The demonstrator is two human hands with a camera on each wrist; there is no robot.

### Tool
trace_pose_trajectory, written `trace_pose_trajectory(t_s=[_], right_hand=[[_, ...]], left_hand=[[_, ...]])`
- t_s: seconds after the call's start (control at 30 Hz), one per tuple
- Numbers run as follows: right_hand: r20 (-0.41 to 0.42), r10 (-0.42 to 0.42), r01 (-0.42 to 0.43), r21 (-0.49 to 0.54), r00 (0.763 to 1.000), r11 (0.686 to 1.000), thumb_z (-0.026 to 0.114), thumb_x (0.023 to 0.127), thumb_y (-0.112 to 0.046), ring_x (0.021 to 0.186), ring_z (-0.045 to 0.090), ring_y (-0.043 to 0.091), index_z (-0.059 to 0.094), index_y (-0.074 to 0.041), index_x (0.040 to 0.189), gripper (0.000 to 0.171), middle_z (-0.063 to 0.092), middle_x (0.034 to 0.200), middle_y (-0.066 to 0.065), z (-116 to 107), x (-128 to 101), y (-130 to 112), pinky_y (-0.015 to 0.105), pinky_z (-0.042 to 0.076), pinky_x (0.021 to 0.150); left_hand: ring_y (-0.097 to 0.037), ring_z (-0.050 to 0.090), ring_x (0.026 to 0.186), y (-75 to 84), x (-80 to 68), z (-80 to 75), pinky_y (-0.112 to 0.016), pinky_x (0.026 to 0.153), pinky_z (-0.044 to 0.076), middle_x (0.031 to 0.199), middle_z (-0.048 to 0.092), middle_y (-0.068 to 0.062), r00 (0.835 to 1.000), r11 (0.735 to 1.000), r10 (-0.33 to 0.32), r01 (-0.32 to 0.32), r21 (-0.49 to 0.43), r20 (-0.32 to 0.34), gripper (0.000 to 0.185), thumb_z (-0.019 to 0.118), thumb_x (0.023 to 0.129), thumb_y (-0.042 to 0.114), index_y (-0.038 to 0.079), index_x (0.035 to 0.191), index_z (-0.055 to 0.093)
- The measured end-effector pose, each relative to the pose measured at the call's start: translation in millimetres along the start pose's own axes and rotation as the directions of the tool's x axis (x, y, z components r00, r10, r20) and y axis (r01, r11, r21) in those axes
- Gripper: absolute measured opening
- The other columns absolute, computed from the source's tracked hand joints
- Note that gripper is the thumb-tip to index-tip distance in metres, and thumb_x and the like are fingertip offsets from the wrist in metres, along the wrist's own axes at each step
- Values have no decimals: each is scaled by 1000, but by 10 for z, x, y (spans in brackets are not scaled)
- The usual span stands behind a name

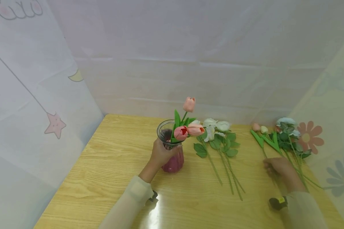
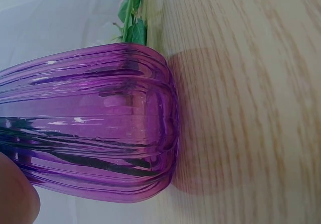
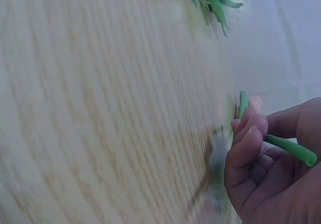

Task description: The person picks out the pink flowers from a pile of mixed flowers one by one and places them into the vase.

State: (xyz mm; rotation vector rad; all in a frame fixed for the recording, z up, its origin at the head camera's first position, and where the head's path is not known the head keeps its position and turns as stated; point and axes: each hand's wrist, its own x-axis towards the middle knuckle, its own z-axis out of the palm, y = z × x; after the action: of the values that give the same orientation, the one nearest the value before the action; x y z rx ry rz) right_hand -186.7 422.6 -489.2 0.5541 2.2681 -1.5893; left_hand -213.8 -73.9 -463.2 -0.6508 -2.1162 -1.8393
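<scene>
A ribbed purple glass vase (image 1: pixel 173 159) (image 2: pixel 95 133) stands on the wooden table (image 1: pixel 109 171) and holds three pink tulips (image 1: pixel 187 128). My left hand (image 1: pixel 161 152) grips the vase around its neck. To the right, my right hand (image 1: pixel 278 170) (image 3: pixel 261 174) curls its fingers around a green flower stem (image 3: pixel 286 146) lying on the table. That stem leads toward small pink and cream tulip buds (image 1: pixel 259 128). The right wrist view is blurred.
Three white roses (image 1: pixel 215 127) with leafy stems lie beside the vase. A bunch of pale blue flowers (image 1: pixel 286 127) lies at the right edge. White printed cloth walls (image 1: pixel 31 95) enclose the table on the left, back and right.
</scene>
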Motion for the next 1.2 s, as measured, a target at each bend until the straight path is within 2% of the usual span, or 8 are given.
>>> trace_pose_trajectory(t_s=[0.07,0.17,0.4,0.53,0.87,1.0,1.1,1.2], right_hand=[[20,0,-2,90,1000,996,53,102,-12,56,60,6,72,-6,84,28,67,69,-4,9,-11,23,22,55,54],[36,-18,12,155,999,988,52,103,-12,57,59,6,72,-9,83,29,67,70,-5,20,-27,41,22,55,54],[50,-93,85,146,994,986,52,105,-13,61,57,10,70,-4,91,24,66,76,-3,60,-94,-1,28,54,57],[67,-121,108,179,990,978,50,105,-12,63,58,11,69,-4,96,23,67,79,-3,53,-122,0,28,54,58],[97,-217,177,313,971,933,49,107,-15,70,60,10,67,-22,98,22,71,87,-3,92,-239,-10,26,54,62],[103,-287,228,385,953,895,46,108,-14,71,60,9,66,-20,100,23,70,87,-3,105,-262,-12,24,54,62],[112,-378,284,478,919,831,42,109,-10,70,61,10,65,-16,104,25,71,88,-2,123,-274,-5,24,54,61],[136,-473,323,567,870,758,36,110,-9,72,62,11,62,-12,107,26,70,91,-1,144,-285,-4,24,54,63]], left_hand=[[-28,66,108,-1,1,-1,-38,96,56,118,68,-18,1000,1000,-5,4,-4,-2,58,79,80,14,-1,130,53],[-29,66,108,-3,2,0,-38,96,56,118,68,-18,1000,1000,-6,6,-1,-2,58,79,80,15,-1,130,53],[-30,66,109,-3,7,-4,-38,96,56,119,67,-19,1000,1000,-5,5,-9,2,60,79,80,11,-2,131,52],[-29,66,109,-5,7,-2,-37,95,57,118,67,-18,1000,1000,8,-8,5,0,61,80,80,14,-2,132,52],[-28,66,108,-11,4,-4,-37,96,56,118,67,-18,1000,1000,11,-11,9,4,59,79,80,13,-1,131,53],[-29,66,108,-11,7,0,-41,97,56,118,67,-19,1000,1000,8,-8,9,1,59,80,80,10,-2,131,53],[-30,66,108,-14,6,1,-42,97,56,118,67,-19,1000,1000,12,-12,9,1,59,80,80,10,-2,131,53],[-29,66,109,-15,5,-1,-41,97,56,119,67,-18,1000,1000,24,-24,20,0,59,79,80,11,-2,131,53]])
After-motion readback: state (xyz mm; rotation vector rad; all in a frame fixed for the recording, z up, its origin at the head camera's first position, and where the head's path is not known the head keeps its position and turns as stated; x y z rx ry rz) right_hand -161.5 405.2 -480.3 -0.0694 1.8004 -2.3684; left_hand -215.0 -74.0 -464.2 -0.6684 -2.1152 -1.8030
